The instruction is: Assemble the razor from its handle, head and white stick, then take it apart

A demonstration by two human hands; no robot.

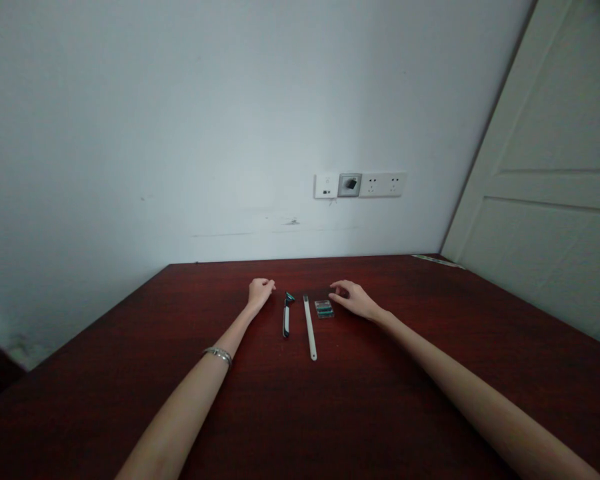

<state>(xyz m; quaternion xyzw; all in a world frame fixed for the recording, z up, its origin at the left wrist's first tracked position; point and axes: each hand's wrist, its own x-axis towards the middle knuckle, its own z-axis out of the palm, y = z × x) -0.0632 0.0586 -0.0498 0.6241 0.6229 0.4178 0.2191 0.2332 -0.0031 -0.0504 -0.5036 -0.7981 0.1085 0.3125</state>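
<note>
Near the middle of the frame we see a razor (286,316) with a teal head lying on the dark red table (430,373), its handle pointing toward the bottom of the frame. Just right of it lies a long white stick (309,327), and right of that a small teal cartridge pack (324,309). Our left hand (261,291) rests on the table just left of the razor head, fingers loosely curled, holding nothing. Our right hand (354,299) lies just right of the pack, fingers bent and spread, gripping nothing; whether a fingertip touches the pack we cannot tell. A bracelet (219,355) circles the left forearm. Wall sockets (360,185) sit above.
</note>
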